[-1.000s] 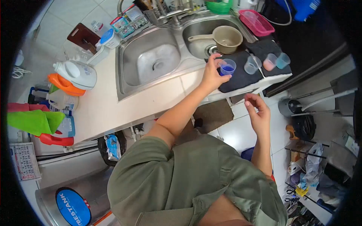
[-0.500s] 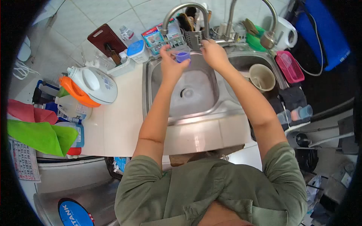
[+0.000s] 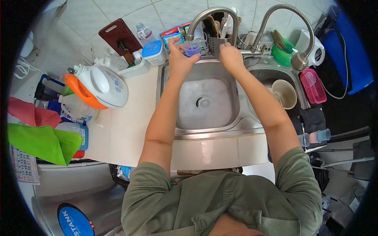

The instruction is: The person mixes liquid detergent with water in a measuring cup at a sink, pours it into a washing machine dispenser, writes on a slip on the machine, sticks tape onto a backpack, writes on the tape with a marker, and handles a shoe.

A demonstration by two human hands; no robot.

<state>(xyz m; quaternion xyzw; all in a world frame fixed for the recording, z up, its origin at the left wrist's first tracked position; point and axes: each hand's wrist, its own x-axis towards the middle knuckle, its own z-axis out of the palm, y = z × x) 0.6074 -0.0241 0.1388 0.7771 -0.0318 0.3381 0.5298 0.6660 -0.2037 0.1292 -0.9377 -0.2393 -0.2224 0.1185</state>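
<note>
Where the small cup (image 3: 191, 49) is held: under the mouth of the curved spout (image 3: 212, 10), over the back edge of the left basin (image 3: 204, 84), probably so that anything falling from the spout goes inside it or into the basin.
Left hand (image 3: 180, 62): partly closed, with thumb and fingers at the sides of the cup; this grip seems chosen to leave its top free. Violet-blue colour shows in the cup, but I cannot tell if it is liquid.
Right hand (image 3: 231, 59): fingers bent, near the spout's foot and just before the utensil holder (image 3: 216, 46). Perhaps it reaches the tap control, but I cannot tell if it grips something.
Cup and hands: the cup is touching the left hand and lies to the left of the right hand, the 2 hands being apart.
Pot (image 3: 284, 94): in the right basin, outside the right forearm, so it does not crowd the cup.
Other cups (image 3: 314, 137): 3 near the dark cloth (image 3: 313, 118), beyond the right forearm, well apart from both hands.
</note>
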